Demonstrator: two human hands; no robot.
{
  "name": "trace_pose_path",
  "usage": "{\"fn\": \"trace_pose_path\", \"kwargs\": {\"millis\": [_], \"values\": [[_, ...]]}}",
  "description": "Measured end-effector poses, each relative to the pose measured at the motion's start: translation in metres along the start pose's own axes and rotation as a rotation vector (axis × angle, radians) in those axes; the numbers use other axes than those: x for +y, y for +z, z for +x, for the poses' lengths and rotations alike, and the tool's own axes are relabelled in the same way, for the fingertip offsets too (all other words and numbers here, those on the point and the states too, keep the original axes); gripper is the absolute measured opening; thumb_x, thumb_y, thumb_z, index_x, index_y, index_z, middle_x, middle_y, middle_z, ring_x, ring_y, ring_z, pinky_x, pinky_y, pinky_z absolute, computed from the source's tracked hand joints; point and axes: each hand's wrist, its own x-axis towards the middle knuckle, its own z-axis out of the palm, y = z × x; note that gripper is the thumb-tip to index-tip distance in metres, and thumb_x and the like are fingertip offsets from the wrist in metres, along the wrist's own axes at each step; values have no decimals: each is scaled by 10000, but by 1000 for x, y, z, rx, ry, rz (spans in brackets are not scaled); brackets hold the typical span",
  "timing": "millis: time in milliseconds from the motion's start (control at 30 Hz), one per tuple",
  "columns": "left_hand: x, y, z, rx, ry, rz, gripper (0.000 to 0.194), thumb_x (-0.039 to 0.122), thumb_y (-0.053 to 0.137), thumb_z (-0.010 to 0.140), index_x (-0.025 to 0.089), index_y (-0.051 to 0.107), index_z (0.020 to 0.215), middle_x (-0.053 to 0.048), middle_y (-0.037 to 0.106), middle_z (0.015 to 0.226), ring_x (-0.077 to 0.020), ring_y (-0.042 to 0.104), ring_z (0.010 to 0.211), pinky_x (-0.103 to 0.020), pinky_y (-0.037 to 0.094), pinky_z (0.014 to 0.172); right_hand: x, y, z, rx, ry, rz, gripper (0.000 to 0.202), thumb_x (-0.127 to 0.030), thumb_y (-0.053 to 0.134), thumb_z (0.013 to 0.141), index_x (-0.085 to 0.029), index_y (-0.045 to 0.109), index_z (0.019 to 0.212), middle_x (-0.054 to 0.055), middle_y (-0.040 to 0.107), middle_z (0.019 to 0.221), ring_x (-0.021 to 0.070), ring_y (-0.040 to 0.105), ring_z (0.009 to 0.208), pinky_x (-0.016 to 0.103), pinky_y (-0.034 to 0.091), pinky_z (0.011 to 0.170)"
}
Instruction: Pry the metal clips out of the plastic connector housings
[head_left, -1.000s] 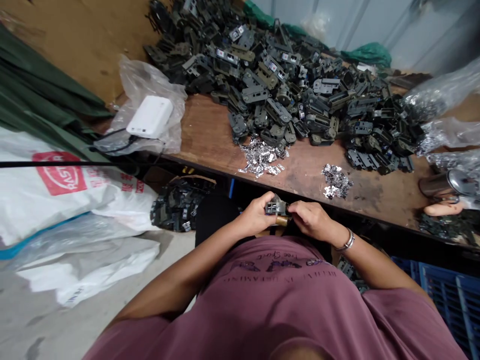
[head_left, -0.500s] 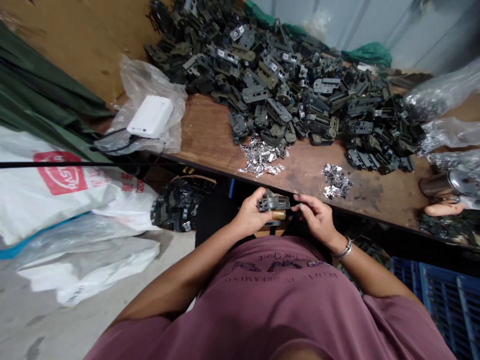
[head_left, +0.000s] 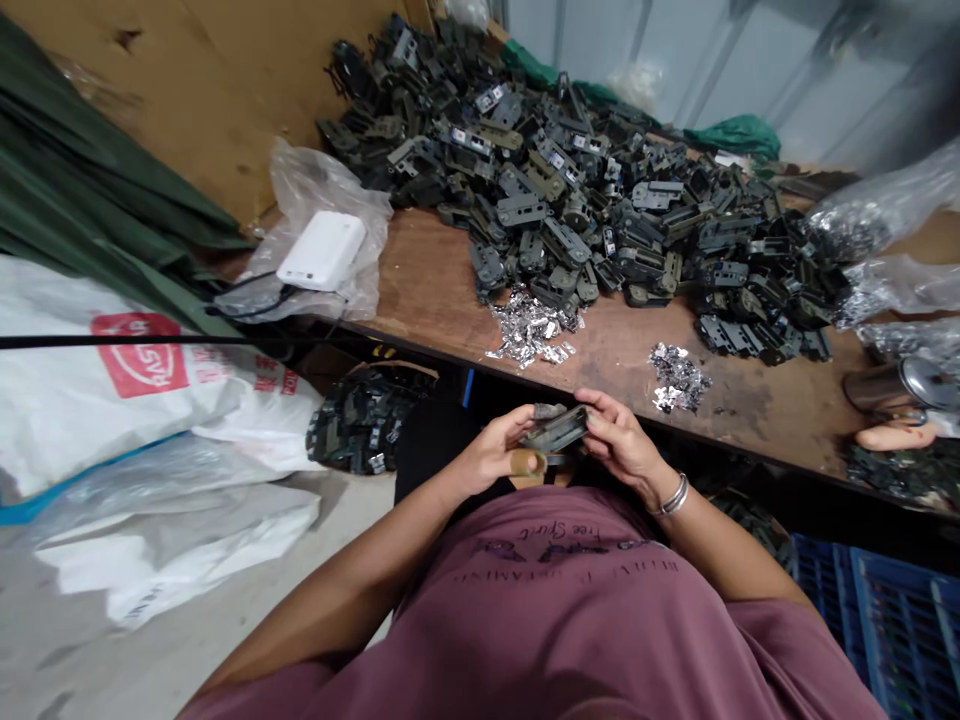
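Observation:
A dark grey metal part [head_left: 556, 430] is held between both hands, over my lap and just below the table's front edge. My left hand [head_left: 491, 455] grips its left end, with a tan covering [head_left: 527, 462] around the thumb. On the right end, the fingers and thumb of my right hand [head_left: 621, 440] are closed. Beyond the hands lie two heaps of small shiny metal pieces, one at the left [head_left: 529, 325] and a smaller one at the right [head_left: 677, 377]. A large pile of similar dark parts [head_left: 570, 200] stands behind them.
The brown table [head_left: 420, 275] bears a white box [head_left: 322, 250] on clear plastic at the left. A metal cup [head_left: 896, 385] and plastic bags [head_left: 881, 290] are at the right. White sacks [head_left: 67, 380] lie left, a blue crate [head_left: 900, 620] lower right.
My right hand has closed on the right end of the dark part, which is now turned and tilted. The camera view has shifted slightly.

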Motion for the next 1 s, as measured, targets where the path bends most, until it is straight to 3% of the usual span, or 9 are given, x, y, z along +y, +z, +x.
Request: {"fn": "trace_pose_path", "kwargs": {"millis": [133, 233, 333, 433, 533, 633, 767, 867, 1000], "values": [[3, 6, -1, 122, -238, -114, 545, 453, 754, 712, 155, 592, 1138, -84, 679, 940, -169, 668, 693, -221, 486, 516, -7, 1, 9, -106, -131, -503, 425, -464, 637, 859, -238, 538, 1204, -33, 583, 790, 62, 457, 487, 196, 391, 445], [4, 14, 2, 214, -266, -236, 565, 354, 724, 720, 183, 538, 1225, -47, 662, 862, -144, 642, 624, -214, 485, 481, -25, -3, 33, -77, -325, -972, 299, -379, 441, 982, -196, 590, 1166, 19, 625, 806, 128, 586, 641, 262, 492, 622], [9, 21, 7, 254, -245, -382, 539, 265, 695, 673, 177, 554, 1186, -37, 654, 821, -150, 636, 642, -260, 545, 527, -46, -9, 70, 45, -521, -1442, 264, -235, 419, 977, -181, 635, 1120, 95, 648, 1011, 199, 620, 892, 313, 485, 800], [13, 24, 13, 285, -222, -394, 345, 222, 684, 633, 162, 596, 962, -26, 636, 784, -137, 619, 627, -238, 538, 493, -59, -15, 99, 27, -482, -1828, 310, -162, 409, 955, -219, 632, 1163, 102, 627, 1115, 215, 618, 915, 299, 459, 763], [14, 23, 17, 363, -202, -332, 262, 259, 685, 662, 172, 564, 877, -26, 637, 794, -138, 615, 606, -214, 496, 422, -62, -19, 105, 6, -401, -2024, 291, -133, 399, 934, -172, 638, 1096, 119, 647, 1044, 213, 621, 844, 288, 429, 708], [14, 20, 20, 451, -190, -283, 274, 327, 684, 696, 179, 541, 877, -30, 645, 821, -149, 621, 617, -211, 472, 397, -60, -24, 89, 71, -400, -1997, 191, -146, 452, 892, -124, 630, 958, 136, 658, 944, 209, 605, 788, 290, 415, 691], [11, 20, 24, 456, -171, -242, 311, 314, 704, 673, 183, 556, 914, -7, 643, 831, -126, 606, 653, -215, 482, 507, -47, -22, 55, 143, -474, -1509, 120, -207, 552, 833, -183, 548, 715, 32, 610, 689, 148, 546, 626, 257, 422, 610], [10, 24, 27, 401, -56, -206, 339, 198, 692, 627, 170, 597, 952, -4, 654, 901, -128, 611, 824, -242, 491, 755, -29, -7, 34, 148, -566, -1070, 94, -278, 615, 841, -201, 565, 816, -10, 625, 697, 122, 561, 595, 236, 461, 570], [12, 28, 26, 343, 5, -65, 340, 172, 650, 629, 160, 594, 964, -7, 636, 909, -153, 579, 907, -267, 440, 835, -14, 14, 25, 113, -786, -962, 38, -209, 638, 860, -207, 635, 898, 26, 690, 845, 139, 648, 752, 277, 533, 706]]}}
